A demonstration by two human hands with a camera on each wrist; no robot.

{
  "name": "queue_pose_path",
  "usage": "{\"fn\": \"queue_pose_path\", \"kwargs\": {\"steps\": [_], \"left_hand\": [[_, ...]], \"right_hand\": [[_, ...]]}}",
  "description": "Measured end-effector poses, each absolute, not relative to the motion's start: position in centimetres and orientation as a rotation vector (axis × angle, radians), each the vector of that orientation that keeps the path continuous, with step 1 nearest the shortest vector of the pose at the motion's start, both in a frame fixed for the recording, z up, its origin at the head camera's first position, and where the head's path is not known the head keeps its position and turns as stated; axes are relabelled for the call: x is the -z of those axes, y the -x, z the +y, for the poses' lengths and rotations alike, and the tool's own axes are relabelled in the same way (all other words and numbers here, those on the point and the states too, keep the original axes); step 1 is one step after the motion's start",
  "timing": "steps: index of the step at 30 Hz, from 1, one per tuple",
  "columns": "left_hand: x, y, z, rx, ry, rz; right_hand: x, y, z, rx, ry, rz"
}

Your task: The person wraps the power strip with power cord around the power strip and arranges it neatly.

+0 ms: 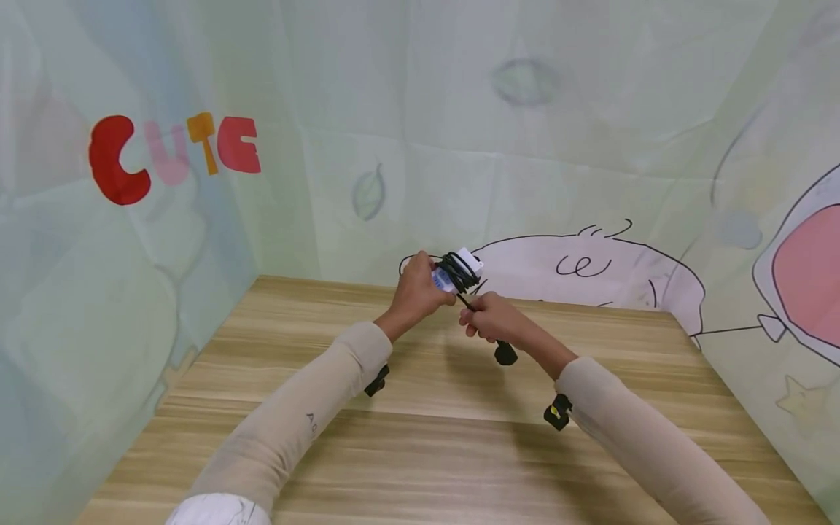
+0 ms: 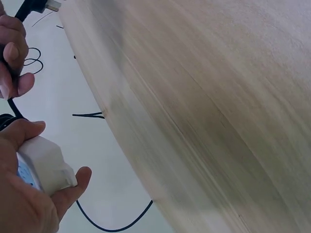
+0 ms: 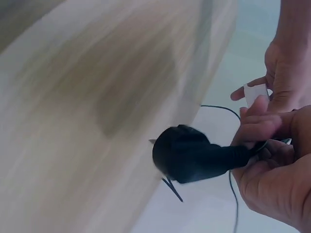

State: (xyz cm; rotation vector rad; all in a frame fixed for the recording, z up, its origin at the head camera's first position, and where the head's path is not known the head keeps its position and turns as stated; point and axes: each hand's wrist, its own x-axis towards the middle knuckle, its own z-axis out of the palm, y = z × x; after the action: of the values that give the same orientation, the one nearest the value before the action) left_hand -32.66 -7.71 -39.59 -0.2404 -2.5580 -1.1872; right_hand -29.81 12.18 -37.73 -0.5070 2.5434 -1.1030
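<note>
A white power strip (image 1: 469, 259) with a blue face is held up near the table's far edge. Black cord (image 1: 459, 273) is wound around it in several turns. My left hand (image 1: 416, 286) grips the strip, its thumb and fingers around the white body (image 2: 46, 162). Just to the right, my right hand (image 1: 495, 321) holds the cord's loose end in curled fingers. Below that hand hangs the black plug (image 1: 505, 354), seen large in the right wrist view (image 3: 189, 154); its metal prongs (image 2: 52, 5) show in the left wrist view.
A wood-grain table (image 1: 420, 452) lies below both forearms. Printed cloth (image 1: 394, 109) stands along its back and sides, with the far sheet close behind the hands. Small black devices (image 1: 558, 412) sit under the wrists.
</note>
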Motion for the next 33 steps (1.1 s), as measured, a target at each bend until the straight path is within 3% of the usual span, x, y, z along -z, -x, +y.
{"fn": "queue_pose_path", "kwargs": {"steps": [10, 21, 33], "left_hand": [[39.9, 32.8, -7.6, 1.061, 0.248, -2.674], [40.1, 33.5, -8.2, 0.952, 0.239, -2.757], [40.1, 33.6, -8.0, 0.846, 0.302, -2.8]], "right_hand": [[37.7, 29.6, 12.8, 0.645, 0.664, 2.752], [37.9, 28.9, 13.5, 0.456, 0.929, 2.86], [38.1, 27.2, 12.8, 0.19, 0.884, 2.995]]}}
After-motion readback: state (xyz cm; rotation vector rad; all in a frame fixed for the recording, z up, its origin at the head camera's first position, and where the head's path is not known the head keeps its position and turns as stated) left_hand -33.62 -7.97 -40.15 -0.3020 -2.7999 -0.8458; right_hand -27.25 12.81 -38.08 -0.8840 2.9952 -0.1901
